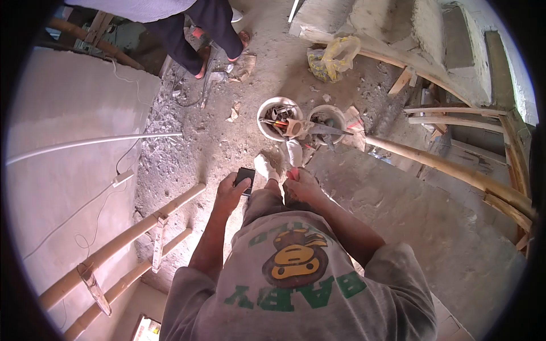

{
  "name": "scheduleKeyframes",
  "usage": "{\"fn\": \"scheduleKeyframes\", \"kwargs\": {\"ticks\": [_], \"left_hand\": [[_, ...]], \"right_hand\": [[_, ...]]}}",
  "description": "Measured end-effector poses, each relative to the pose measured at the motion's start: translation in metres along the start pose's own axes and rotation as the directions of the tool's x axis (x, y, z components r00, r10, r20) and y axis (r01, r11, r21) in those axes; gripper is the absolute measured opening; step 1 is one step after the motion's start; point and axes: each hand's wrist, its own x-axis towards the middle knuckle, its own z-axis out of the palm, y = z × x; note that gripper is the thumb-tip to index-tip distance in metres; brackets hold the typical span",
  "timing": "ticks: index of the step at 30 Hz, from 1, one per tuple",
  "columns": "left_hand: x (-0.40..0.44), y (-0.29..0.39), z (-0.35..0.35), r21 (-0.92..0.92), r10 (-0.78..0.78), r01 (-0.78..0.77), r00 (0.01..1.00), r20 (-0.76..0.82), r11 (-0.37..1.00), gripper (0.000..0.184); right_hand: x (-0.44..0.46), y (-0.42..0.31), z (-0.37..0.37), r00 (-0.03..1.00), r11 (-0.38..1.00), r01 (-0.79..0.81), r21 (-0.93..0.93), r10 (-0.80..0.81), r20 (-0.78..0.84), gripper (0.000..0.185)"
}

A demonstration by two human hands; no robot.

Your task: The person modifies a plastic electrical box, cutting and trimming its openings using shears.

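My left hand is closed around a flat black rectangular object, its thumb lying across the face; I cannot tell its exact kind. My right hand is closed on a small red object, mostly hidden by the fingers. Just beyond my feet stands a white bucket filled with tools, among them a tool with red and yellow handles. A second white bucket is beside it. A handsaw lies across the tops of both buckets.
Another person stands at the upper left near cables and rubble. A yellow-printed plastic bag lies on the floor. Concrete stairs rise at upper right. A bamboo ladder leans at left, and a long pole extends right.
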Motion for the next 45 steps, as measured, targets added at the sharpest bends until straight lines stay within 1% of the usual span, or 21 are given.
{"fn": "scheduleKeyframes", "kwargs": {"ticks": [1, 3, 6, 8, 11, 13, 15, 17, 19, 20, 21, 23, 24, 26, 29, 32, 33, 35, 38, 41, 45], "left_hand": [[0.003, 0.004, 0.001, 0.011, -0.016, 0.016, 1.0, 0.001, 1.0, 0.031], [0.01, 0.004, 0.008, 0.061, -0.038, 0.039, 0.999, -0.009, 0.997, 0.031], [0.018, 0.006, 0.02, 0.187, -0.083, 0.086, 0.996, -0.026, 0.979, 0.031], [0.023, 0.006, 0.03, 0.242, -0.093, 0.097, 0.995, -0.026, 0.966, 0.031], [0.041, -0.013, 0.041, 0.38, -0.136, 0.127, 0.991, -0.005, 0.916, 0.031], [0.061, -0.029, 0.053, 0.336, -0.242, 0.225, 0.97, 0.011, 0.915, 0.032], [0.085, -0.038, 0.067, 0.287, -0.32, 0.306, 0.947, 0.003, 0.908, 0.032], [0.105, -0.057, 0.08, 0.194, -0.378, 0.371, 0.926, -0.003, 0.908, 0.032], [0.128, -0.068, 0.097, 0.061, -0.41, 0.409, 0.912, -0.004, 0.91, 0.032], [0.134, -0.071, 0.101, 0.115, -0.459, 0.456, 0.889, -0.005, 0.882, 0.031], [0.138, -0.096, 0.104, 0.144, -0.474, 0.468, 0.88, 0.009, 0.872, 0.031], [0.15, -0.098, 0.112, 0.182, -0.499, 0.487, 0.866, 0.025, 0.854, 0.031], [0.159, -0.092, 0.113, 0.27, -0.527, 0.502, 0.85, 0.022, 0.822, 0.032], [0.161, -0.122, 0.112, 0.169, -0.537, 0.529, 0.844, 0.0, 0.832, 0.033], [0.164, -0.146, 0.11, 0.082, -0.564, 0.564, 0.825, -0.031, 0.822, 0.033], [0.174, -0.151, 0.108, 0.106, -0.566, 0.568, 0.823, -0.048, 0.816, 0.032], [0.177, -0.152, 0.107, 0.127, -0.562, 0.563, 0.826, -0.048, 0.817, 0.032], [0.173, -0.179, 0.106, 0.033, -0.574, 0.575, 0.818, -0.041, 0.817, 0.032], [0.178, -0.183, 0.111, -0.027, -0.567, 0.567, 0.823, -0.031, 0.823, 0.033], [0.181, -0.193, 0.113, -0.059, -0.565, 0.563, 0.825, -0.019, 0.824, 0.032], [0.195, -0.171, 0.119, -0.074, -0.589, 0.586, 0.808, -0.023, 0.807, 0.031]], "right_hand": [[0.011, 0.021, -0.004, 0.996, 0.998, 0.048, 0.049, -0.044, -0.072, 0.02], [0.038, 0.054, -0.018, 0.984, 0.997, 0.036, 0.072, -0.023, -0.178, 0.011], [0.086, 0.09, -0.049, 0.953, 0.993, -0.112, 0.024, 0.115, -0.281, 0.011], [0.123, 0.111, -0.07, 0.926, 0.989, -0.148, 0.011, 0.143, -0.348, 0.012], [0.211, 0.192, -0.088, 0.916, 0.982, -0.189, -0.001, 0.176, -0.361, 0.015], [0.236, 0.195, -0.098, 0.912, 0.977, -0.211, -0.015, 0.191, -0.363, 0.017], [0.239, 0.172, -0.11, 0.919, 0.971, -0.157, -0.179, 0.077, -0.387, 0.02], [0.245, 0.15, -0.113, 0.916, 0.882, -0.026, -0.471, -0.167, -0.363, 0.022], [0.271, 0.152, -0.112, 0.977, 0.849, -0.076, -0.522, -0.042, -0.21, 0.026], [0.288, 0.154, -0.111, 0.991, 0.829, -0.091, -0.551, 0.02, -0.134, 0.027], [0.307, 0.167, -0.108, 0.995, 0.795, -0.064, -0.603, 0.005, -0.099, 0.028], [0.348, 0.198, -0.101, 0.999, 0.719, -0.002, -0.695, -0.024, -0.028, 0.029], [0.363, 0.195, -0.103, 0.999, 0.721, 0.009, -0.693, -0.03, -0.019, 0.032], [0.377, 0.166, -0.117, 0.999, 0.723, 0.028, -0.69, -0.039, 0.0, 0.038], [0.395, 0.161, -0.133, 0.982, 0.769, 0.017, -0.639, -0.135, -0.136, 0.031], [0.412, 0.171, -0.146, 0.925, 0.64, 0.052, -0.767, -0.321, -0.205, 0.037], [0.413, 0.168, -0.145, 0.919, 0.642, 0.044, -0.765, -0.327, -0.222, 0.039], [0.409, 0.161, -0.146, 0.903, 0.638, 0.011, -0.77, -0.338, -0.267, 0.044], [0.41, 0.167, -0.142, 0.934, 0.652, -0.056, -0.756, -0.234, -0.271, 0.046], [0.413, 0.183, -0.141, 0.887, 0.771, -0.019, -0.636, -0.281, -0.367, 0.043], [0.427, 0.203, -0.159, 0.835, 0.85, -0.041, -0.525, -0.259, -0.485, 0.037]]}}
